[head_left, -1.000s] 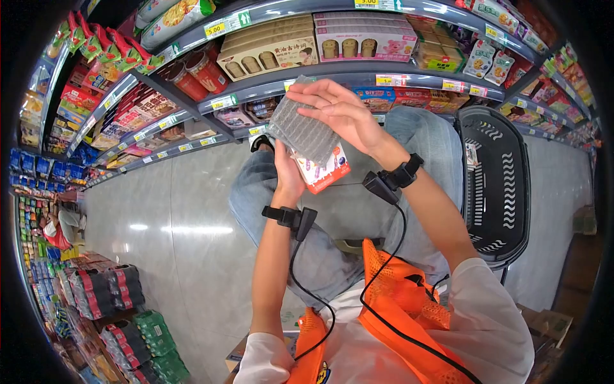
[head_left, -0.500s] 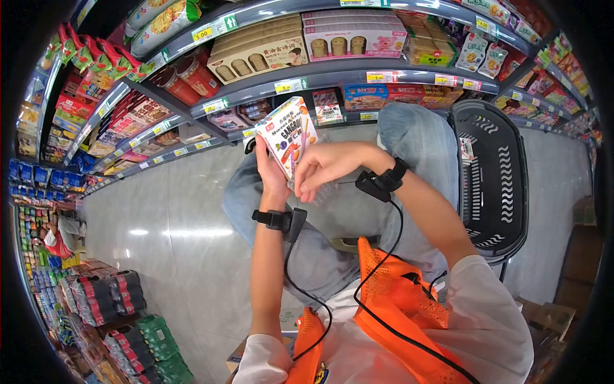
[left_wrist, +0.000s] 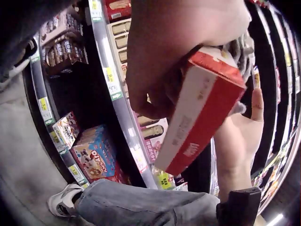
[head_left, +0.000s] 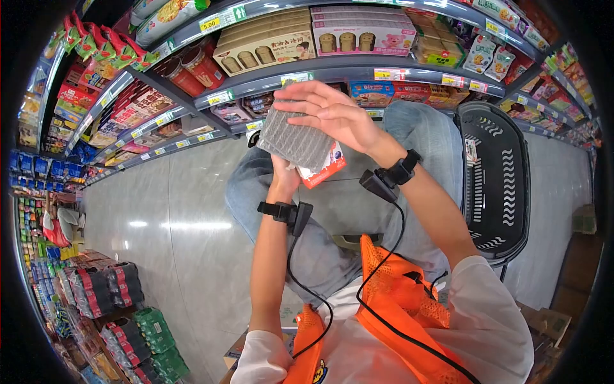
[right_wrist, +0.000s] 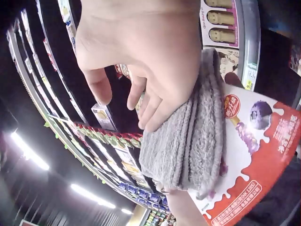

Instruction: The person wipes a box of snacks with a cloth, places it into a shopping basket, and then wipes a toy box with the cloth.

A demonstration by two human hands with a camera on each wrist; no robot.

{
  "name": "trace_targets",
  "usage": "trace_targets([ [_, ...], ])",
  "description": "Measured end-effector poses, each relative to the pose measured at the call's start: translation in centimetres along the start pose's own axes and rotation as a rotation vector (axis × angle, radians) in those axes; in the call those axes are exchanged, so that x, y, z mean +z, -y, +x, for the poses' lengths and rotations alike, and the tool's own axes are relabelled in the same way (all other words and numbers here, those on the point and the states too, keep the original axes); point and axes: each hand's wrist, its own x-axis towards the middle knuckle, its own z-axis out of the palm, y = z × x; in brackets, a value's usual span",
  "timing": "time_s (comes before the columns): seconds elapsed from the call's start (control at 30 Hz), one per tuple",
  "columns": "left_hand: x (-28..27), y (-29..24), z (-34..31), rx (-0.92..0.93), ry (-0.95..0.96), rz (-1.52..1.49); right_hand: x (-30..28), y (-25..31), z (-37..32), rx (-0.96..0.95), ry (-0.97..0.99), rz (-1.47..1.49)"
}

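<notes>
A folded grey cloth (head_left: pixel 295 137) lies over a red and white box (head_left: pixel 326 168) in the head view. My left hand (head_left: pixel 284 173) grips the box from below, its fingers mostly hidden behind box and cloth. Above the cloth my right hand (head_left: pixel 339 115) rests with extended fingers across its upper part. In the right wrist view the cloth (right_wrist: pixel 188 136) covers one side of the box (right_wrist: pixel 263 155), under the right hand (right_wrist: pixel 141 52). The left wrist view shows the red and white side of the box (left_wrist: pixel 197 117).
Shelves (head_left: pixel 358 72) of boxed snacks stand in front. A black basket (head_left: pixel 495 185) holding a small packet is at the right, beside the bent knee. Stacked drink packs (head_left: pixel 105 288) stand at the lower left; another person crouches farther back on the left.
Half a second ago the box front faced up with the right hand curled near its lower edge. Now the cloth covers much of the box and the right hand is stretched over it.
</notes>
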Motion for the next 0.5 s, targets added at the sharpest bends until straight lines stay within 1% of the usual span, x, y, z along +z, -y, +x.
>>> trace_targets([
  [0.07, 0.0, -0.2, 0.2, -0.016, -0.037, -0.028, -0.4, -0.1, 0.0, 0.052, 0.021, 0.000],
  [0.17, 1.4, -2.7, 0.0, -0.042, 0.262, -0.123, 0.4, 1.3, -0.4, 0.469, 0.038, -0.296],
  [0.27, 2.5, -3.0, -0.5, -0.015, 0.159, -0.069, -0.8, -0.7, -1.4, 0.622, 0.230, -0.427],
  [0.3, 2.4, -2.8, -0.3, -0.005, 0.125, -0.049, -0.8, -1.0, -1.6, 0.647, 0.249, -0.433],
  [0.4, 2.1, -2.6, -0.3, -0.035, 0.139, -0.065, -0.8, -1.1, -1.8, 0.684, 0.296, -0.460],
  [0.5, 2.3, -2.6, -0.4, -0.052, 0.131, -0.041, -0.5, -0.5, -1.7, 0.706, 0.302, -0.496],
])
